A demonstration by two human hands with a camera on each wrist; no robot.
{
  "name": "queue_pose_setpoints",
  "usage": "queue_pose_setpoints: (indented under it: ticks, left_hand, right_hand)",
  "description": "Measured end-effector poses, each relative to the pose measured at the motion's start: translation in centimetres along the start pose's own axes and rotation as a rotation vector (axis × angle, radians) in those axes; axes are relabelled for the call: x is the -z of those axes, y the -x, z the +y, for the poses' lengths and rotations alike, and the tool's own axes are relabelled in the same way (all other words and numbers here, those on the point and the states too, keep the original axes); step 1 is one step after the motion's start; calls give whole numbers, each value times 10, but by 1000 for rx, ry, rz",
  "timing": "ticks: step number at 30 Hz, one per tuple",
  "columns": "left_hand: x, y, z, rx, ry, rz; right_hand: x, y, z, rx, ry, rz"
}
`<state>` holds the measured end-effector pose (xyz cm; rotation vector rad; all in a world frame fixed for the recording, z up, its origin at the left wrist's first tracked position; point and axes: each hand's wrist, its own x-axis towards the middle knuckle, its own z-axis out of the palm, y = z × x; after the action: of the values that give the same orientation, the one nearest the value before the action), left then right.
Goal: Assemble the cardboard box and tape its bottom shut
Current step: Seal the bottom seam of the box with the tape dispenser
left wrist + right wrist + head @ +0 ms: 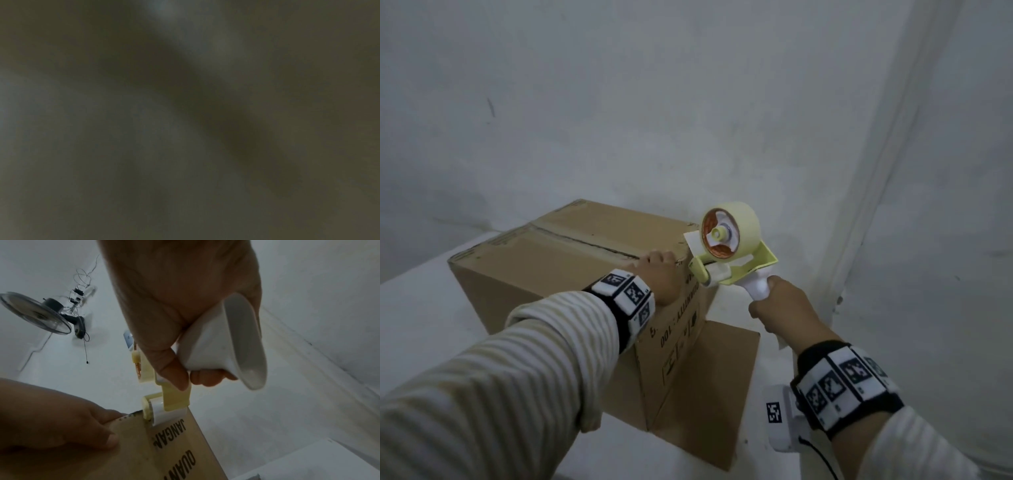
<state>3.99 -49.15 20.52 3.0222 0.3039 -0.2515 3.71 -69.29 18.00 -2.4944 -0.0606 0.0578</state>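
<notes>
On the white surface (421, 308), toward 10 o'clock of the head view, stands the cardboard box (544, 274), its folded flaps meeting at a seam on top. At its 3 o'clock end the left hand (661, 279) rests over the top edge, fingers curled loosely on the cardboard. Just beside it the right hand (784, 308) is clamped round the white handle of the tape dispenser (729, 246), whose roller touches the box's printed side. Left wrist view is dark blur.

The brown cardboard box (174, 451) has big black letters on its side: "JANGA", cut off, and below that "QUAN". From above, the same side reads "QUANTITY : 100".
</notes>
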Motion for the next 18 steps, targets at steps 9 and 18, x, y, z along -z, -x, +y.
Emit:
queue_pose_setpoints:
  ticks: [9, 18]
  left_hand:
    - [69, -3, -38, 88, 1050, -160]
    - [127, -49, -69, -62, 1722, -283]
  right_hand:
    - [23, -12, -72, 61, -340, 14]
    - [26, -38, -154, 132, -366, 93]
